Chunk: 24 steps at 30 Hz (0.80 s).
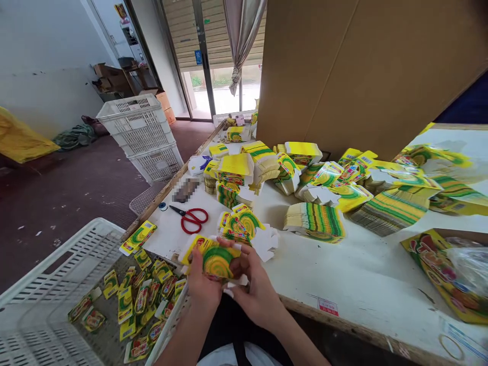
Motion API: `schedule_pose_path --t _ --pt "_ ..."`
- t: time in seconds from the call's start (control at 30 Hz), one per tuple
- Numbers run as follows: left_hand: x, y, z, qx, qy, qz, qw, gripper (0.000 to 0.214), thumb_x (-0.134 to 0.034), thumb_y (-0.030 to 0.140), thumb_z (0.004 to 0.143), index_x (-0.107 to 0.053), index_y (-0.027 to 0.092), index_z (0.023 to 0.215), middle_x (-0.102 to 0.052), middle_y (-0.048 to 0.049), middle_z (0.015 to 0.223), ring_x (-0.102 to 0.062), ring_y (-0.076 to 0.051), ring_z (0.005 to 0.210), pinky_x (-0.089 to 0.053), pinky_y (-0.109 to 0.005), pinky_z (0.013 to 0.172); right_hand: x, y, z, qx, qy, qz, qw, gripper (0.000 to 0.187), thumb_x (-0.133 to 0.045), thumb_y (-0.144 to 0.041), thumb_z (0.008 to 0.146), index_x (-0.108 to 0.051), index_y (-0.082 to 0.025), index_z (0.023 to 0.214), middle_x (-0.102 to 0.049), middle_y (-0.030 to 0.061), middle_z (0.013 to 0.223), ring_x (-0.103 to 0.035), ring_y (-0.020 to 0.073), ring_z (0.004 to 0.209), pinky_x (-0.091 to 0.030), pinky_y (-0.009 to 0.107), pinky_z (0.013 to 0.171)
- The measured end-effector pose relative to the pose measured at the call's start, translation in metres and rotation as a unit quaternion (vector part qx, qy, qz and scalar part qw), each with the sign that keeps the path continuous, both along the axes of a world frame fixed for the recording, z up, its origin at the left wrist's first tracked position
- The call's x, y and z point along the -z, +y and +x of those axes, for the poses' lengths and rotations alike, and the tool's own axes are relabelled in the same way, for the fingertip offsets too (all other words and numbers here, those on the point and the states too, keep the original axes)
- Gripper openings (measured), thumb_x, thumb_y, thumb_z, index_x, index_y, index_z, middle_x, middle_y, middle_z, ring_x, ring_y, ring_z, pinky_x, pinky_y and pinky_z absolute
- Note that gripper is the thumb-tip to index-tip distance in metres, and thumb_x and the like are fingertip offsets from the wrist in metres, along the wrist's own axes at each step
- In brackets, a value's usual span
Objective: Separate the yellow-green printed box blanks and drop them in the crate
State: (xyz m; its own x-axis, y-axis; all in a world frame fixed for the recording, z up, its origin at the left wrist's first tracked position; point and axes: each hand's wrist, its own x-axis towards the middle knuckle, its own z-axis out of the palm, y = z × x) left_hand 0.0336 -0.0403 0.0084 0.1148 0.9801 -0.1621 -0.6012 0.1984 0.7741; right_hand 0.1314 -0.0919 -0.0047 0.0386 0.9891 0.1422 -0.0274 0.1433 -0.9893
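Observation:
Both of my hands hold one small yellow and green printed carton (215,260) just over the near edge of the white table (343,284). My left hand (201,285) grips its left side from below. My right hand (254,284) pinches its right end with fingers curled over a white flap. A short stack of flat cartons (244,224) lies on the table right behind the one I hold. Red-handled scissors (190,218) lie to the left of that stack.
A white plastic crate (46,284) at lower left holds several folded cartons (141,300). Many stacks of flat cartons (316,221) cover the table's middle and right. A tall cardboard sheet (343,66) stands behind them. Stacked white crates (143,134) sit on the floor.

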Motion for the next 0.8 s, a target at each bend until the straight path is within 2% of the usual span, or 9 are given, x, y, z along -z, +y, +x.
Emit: schedule_pose_path --t 0.1,0.2,0.27,0.37,0.43,0.53,0.6,0.7,0.8 --pt "-0.006 0.002 0.004 -0.056 0.011 0.044 0.997 0.057 -0.064 0.076 0.056 -0.057 0.02 0.063 -0.051 0.0015 0.061 -0.053 -0.014 0.061 -0.051 -0.025 0.061 0.001 -0.003 -0.01 0.002 -0.02 -0.004 1.0 0.055 -0.055 -0.008 0.064 -0.04 -0.023 0.114 -0.053 -0.0013 0.083 -0.052 0.0153 0.076 -0.045 0.029 0.07" --pt "0.006 0.001 0.002 -0.021 0.091 0.052 0.994 0.075 -0.046 0.092 0.048 -0.06 0.021 0.069 -0.056 -0.0032 0.067 -0.059 -0.022 0.073 -0.054 -0.032 0.064 0.007 0.001 -0.007 0.002 -0.036 -0.018 0.999 0.046 -0.051 -0.008 0.065 -0.046 -0.022 0.108 -0.053 -0.0015 0.079 -0.05 0.015 0.071 -0.043 0.028 0.065" --pt "0.018 -0.002 -0.004 0.017 0.118 0.054 0.991 0.082 -0.044 0.093 0.049 -0.065 0.021 0.082 -0.063 -0.0071 0.08 -0.061 -0.027 0.087 -0.055 -0.035 0.07 0.009 0.004 0.001 0.011 -0.021 -0.02 1.0 0.036 -0.054 -0.013 0.069 -0.049 -0.021 0.104 -0.052 -0.0012 0.078 -0.05 0.0151 0.07 -0.043 0.027 0.064" --pt "0.032 -0.003 -0.013 0.008 0.153 0.065 0.986 0.058 -0.067 0.07 0.062 -0.067 0.023 0.096 -0.069 -0.005 0.095 -0.063 -0.022 0.091 -0.054 -0.03 0.076 0.008 0.006 0.015 0.01 0.002 -0.018 1.0 0.026 -0.057 -0.023 0.075 -0.052 -0.02 0.1 -0.056 0.0005 0.081 -0.054 0.0158 0.075 -0.046 0.027 0.066" --pt "0.035 -0.002 -0.017 -0.034 0.187 0.078 0.979 0.039 -0.076 0.05 0.065 -0.068 0.023 0.092 -0.072 -0.0028 0.094 -0.064 -0.017 0.085 -0.053 -0.026 0.076 0.006 0.006 0.022 0.021 -0.03 0.002 0.999 0.018 -0.052 -0.022 0.079 -0.054 -0.019 0.097 -0.061 0.002 0.082 -0.058 0.0158 0.075 -0.047 0.026 0.066" --pt "0.029 0.002 -0.021 -0.057 0.234 0.104 0.965 0.028 -0.078 0.041 0.066 -0.071 0.02 0.082 -0.074 -0.0025 0.084 -0.065 -0.017 0.08 -0.053 -0.026 0.076 0.005 0.007 0.03 0.074 -0.128 0.067 0.987 0.018 -0.048 -0.013 0.08 -0.06 -0.019 0.092 -0.068 0.0031 0.081 -0.061 0.0151 0.071 -0.048 0.025 0.064" --pt "0.02 0.005 -0.027 -0.032 0.241 0.139 0.96 0.031 -0.076 0.044 0.068 -0.07 0.021 0.089 -0.073 -0.0037 0.089 -0.066 -0.019 0.085 -0.053 -0.029 0.079 0.004 0.008 0.037 0.114 -0.185 0.123 0.968 0.025 -0.047 -0.007 0.079 -0.063 -0.019 0.094 -0.07 0.003 0.082 -0.063 0.0149 0.072 -0.049 0.025 0.064" --pt "0.002 0.009 -0.042 0.026 0.227 0.219 0.949 0.064 -0.067 0.064 0.066 -0.06 0.025 0.116 -0.066 -0.0087 0.116 -0.061 -0.027 0.106 -0.05 -0.038 0.091 -0.002 0.009 0.048 0.158 -0.284 0.212 0.922 0.03 -0.049 -0.004 0.082 -0.066 -0.023 0.097 -0.072 0.0022 0.085 -0.063 0.0153 0.078 -0.048 0.026 0.069" --pt "-0.017 0.009 -0.052 0.099 0.362 0.27 0.886 0.09 -0.075 0.065 0.054 -0.047 0.023 0.129 -0.054 -0.0132 0.133 -0.049 -0.034 0.123 -0.038 -0.048 0.104 -0.013 0.006 0.05 0.148 -0.377 0.278 0.871 0.026 -0.053 -0.006 0.085 -0.067 -0.026 0.094 -0.072 -0.0011 0.085 -0.061 0.0153 0.083 -0.041 0.034 0.09"
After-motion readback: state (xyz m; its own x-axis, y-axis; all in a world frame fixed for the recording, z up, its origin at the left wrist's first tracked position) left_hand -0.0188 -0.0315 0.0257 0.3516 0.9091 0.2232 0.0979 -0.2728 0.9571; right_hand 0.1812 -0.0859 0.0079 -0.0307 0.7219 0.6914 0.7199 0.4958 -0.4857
